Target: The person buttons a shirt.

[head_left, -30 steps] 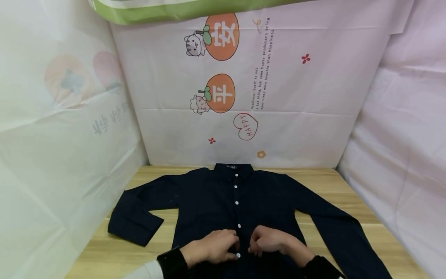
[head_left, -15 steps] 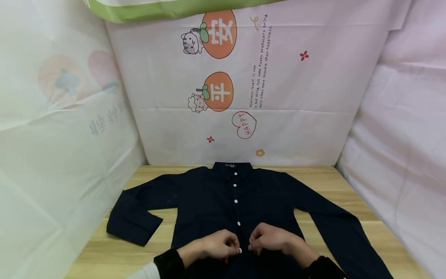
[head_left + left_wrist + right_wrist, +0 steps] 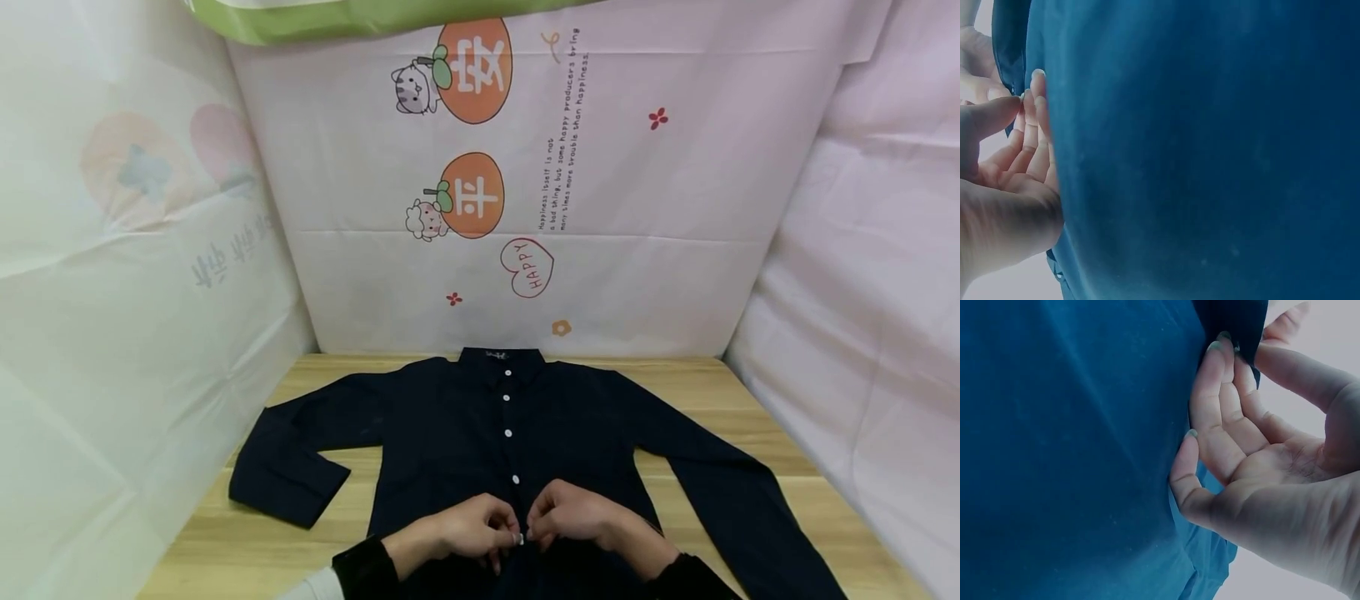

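A dark navy button-up shirt (image 3: pixel 442 433) lies front up on the table, its collar at the far edge. White buttons run down its middle. At the lower front my left hand (image 3: pixel 476 525) pinches a white button (image 3: pixel 521 539) between thumb and fingertip. That small button (image 3: pixel 1022 97) shows edge-on in the left wrist view. Close beside it, my right hand (image 3: pixel 573 510) pinches the front edge of the shirt. In the right wrist view a dark fold of the placket (image 3: pixel 1244 331) sits between its thumb and fingers. The shirt's lower hem is out of view.
The wooden table (image 3: pixel 697 492) shows around the shirt. One sleeve (image 3: pixel 292 471) is bent back at the left, the other (image 3: pixel 742 492) stretches down to the right. White printed cloth (image 3: pixel 637 275) walls off the back and both sides.
My left fingers have taken hold of the button, which lay below their tips a second ago, and lifted it slightly. The right hand has moved left, up to the left fingertips.
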`<state>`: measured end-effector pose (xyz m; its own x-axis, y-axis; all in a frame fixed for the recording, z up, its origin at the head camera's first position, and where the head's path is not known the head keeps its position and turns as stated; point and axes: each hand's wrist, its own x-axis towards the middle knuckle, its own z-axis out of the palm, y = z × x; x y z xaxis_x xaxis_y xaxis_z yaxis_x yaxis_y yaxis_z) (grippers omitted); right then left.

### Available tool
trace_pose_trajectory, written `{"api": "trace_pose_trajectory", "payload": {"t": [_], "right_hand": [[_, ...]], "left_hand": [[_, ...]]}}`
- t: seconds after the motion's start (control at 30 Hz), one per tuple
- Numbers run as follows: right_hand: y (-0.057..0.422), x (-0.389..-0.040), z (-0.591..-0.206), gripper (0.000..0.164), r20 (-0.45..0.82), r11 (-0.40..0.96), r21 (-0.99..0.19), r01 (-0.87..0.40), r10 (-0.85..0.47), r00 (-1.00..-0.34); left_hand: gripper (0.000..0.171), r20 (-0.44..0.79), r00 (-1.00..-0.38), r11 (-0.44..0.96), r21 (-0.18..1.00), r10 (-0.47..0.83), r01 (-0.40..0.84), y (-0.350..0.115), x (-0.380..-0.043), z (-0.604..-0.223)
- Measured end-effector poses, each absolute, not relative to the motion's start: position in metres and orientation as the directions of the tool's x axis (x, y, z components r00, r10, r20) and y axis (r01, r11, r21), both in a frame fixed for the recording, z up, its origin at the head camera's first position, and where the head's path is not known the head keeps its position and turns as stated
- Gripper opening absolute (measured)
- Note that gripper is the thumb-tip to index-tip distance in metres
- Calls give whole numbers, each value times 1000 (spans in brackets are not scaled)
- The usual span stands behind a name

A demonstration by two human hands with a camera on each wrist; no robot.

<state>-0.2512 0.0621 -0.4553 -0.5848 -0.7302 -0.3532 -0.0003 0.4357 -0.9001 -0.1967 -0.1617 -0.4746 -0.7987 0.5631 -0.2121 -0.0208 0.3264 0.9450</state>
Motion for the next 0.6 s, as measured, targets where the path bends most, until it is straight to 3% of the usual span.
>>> {"api": "trace_pose_trajectory", "payload": {"t": [0.23, 0.5, 0.6], "right_hand": [[61, -251, -455, 12, -342, 425, -905, -3, -733, -588], [61, -252, -457, 14, -303, 392, -919, -41, -769, -563], [60, -250, -455, 19, -324, 394, -919, 3, -752, -575]], "left_hand": [[16, -271, -779, 289, 950, 565, -121, -166, -198, -475], [19, -276, -766, 276, 952, 581, -134, -167, -200, -476], [20, -275, -760, 279, 952, 588, -129, -167, -201, -476]]}}
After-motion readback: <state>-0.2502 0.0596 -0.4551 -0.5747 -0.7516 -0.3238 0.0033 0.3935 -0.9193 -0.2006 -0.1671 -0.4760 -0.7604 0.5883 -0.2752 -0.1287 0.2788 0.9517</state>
